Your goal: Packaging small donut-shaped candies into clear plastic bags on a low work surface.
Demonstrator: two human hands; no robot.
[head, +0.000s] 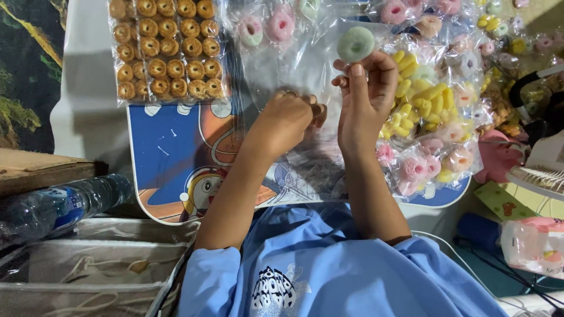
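My right hand (365, 94) pinches a pale green ring-shaped sweet (355, 43) between thumb and fingertips, lifted above a clear plastic bag (294, 64). My left hand (286, 119) is curled beside it, its fingers gripping the bag's clear film. Both hands hover over a small table with a blue cartoon print (170, 147). Pink ring sweets (265, 28) lie packed in clear film just beyond the hands.
Bags of round brown cookies (167, 50) lie at the back left. Yellow and pink sweets in bags (432, 117) pile up on the right. A plastic water bottle (56, 205) lies at the left, with cloth bags (88, 264) below it.
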